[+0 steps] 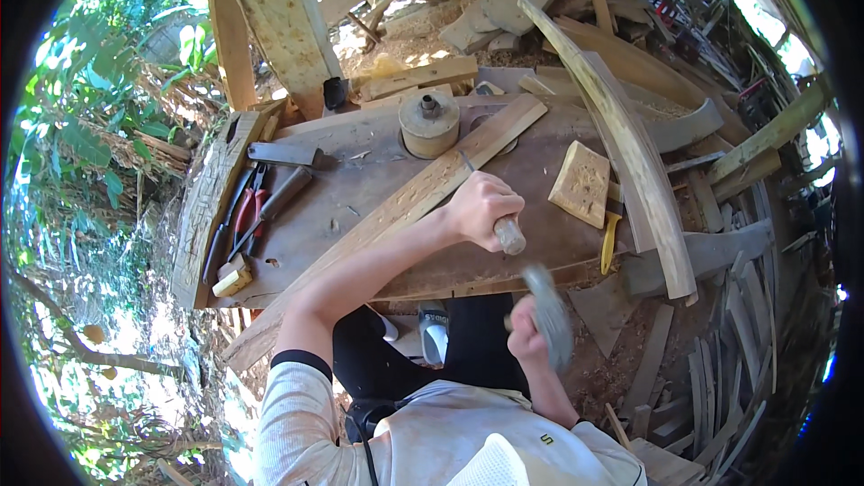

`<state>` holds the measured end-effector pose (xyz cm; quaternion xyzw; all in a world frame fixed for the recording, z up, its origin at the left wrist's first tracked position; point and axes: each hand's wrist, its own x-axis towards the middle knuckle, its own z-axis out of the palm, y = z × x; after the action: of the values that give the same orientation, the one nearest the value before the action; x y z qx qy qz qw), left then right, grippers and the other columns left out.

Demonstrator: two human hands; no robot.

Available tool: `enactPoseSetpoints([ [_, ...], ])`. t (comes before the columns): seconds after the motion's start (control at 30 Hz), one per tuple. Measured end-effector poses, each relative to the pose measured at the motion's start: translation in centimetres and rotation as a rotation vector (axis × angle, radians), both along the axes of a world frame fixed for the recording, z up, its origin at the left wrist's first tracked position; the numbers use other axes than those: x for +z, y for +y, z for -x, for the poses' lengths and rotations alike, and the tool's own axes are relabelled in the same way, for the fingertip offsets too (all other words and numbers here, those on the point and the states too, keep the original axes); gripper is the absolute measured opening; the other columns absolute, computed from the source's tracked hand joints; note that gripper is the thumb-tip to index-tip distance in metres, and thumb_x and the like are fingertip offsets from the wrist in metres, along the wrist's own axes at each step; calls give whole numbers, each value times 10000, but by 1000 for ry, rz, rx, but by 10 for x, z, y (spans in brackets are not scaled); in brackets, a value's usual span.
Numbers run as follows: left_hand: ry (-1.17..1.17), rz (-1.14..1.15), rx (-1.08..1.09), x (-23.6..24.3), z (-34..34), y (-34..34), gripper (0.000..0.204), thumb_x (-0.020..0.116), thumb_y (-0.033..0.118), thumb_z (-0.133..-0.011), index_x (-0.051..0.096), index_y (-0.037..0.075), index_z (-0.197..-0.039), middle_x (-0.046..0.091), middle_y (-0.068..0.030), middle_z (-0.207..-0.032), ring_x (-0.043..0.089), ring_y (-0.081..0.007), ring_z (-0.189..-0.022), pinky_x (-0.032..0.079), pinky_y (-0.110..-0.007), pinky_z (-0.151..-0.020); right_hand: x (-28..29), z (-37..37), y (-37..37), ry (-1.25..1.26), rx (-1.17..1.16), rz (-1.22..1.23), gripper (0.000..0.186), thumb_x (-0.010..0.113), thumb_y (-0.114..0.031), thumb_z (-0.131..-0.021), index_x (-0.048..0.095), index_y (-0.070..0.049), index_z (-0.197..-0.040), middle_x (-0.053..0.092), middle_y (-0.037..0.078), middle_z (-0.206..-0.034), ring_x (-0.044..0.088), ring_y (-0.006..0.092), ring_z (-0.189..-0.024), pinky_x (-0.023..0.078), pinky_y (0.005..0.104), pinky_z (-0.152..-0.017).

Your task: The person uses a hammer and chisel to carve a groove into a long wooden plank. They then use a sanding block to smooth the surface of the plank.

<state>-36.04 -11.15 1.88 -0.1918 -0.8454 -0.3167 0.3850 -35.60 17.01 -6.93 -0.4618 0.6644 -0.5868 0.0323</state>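
My left hand (486, 209) is closed around a chisel (510, 236); its wooden handle end sticks out of the fist on the near side. The thin metal blade shows beyond the fist, its tip at a long wooden plank (387, 220) that lies slantwise across the workbench (360, 162). Several small marks run along the plank's face. Closer to my body on the right, my right hand (526, 331) grips a grey mallet (551, 310), smeared by motion. The mallet is apart from the chisel's handle end.
A round wooden block (429, 130) with a metal piece on top stands behind the plank. Red-handled pliers (249, 210) and other tools lie left. To the right are a wooden block (580, 184), a yellow-handled tool (610, 243), a long curved pole (621, 144) and scrap wood (711, 378).
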Motion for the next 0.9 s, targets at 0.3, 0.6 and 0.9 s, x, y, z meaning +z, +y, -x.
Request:
enactPoseSetpoints([
  [0.3,-6,60,15,-2,-5,-2,274,755,183,-582,493,109,-611,546,-48,-566,562,-290,-508,440,-391,-496,39,-17,-19,35,-85,-62,234,545,-191,-947,587,-78,-747,561,71,-631,566,294,-541,439,373,-495],
  [0.6,6,81,-7,-1,1,-2,295,771,199,-581,490,115,-613,552,-41,-569,570,-287,-515,443,-390,-503,27,-17,-14,265,-176,19,78,627,-96,-909,665,-65,-848,627,67,-695,607,273,-583,461,352,-542],
  [0.9,100,-64,17,5,1,-4,205,725,137,-613,522,109,-600,546,-50,-555,558,-276,-491,437,-369,-486,22,-10,0,46,-7,37,225,533,-172,-1002,573,-61,-811,571,46,-686,557,180,-557,417,312,-511],
])
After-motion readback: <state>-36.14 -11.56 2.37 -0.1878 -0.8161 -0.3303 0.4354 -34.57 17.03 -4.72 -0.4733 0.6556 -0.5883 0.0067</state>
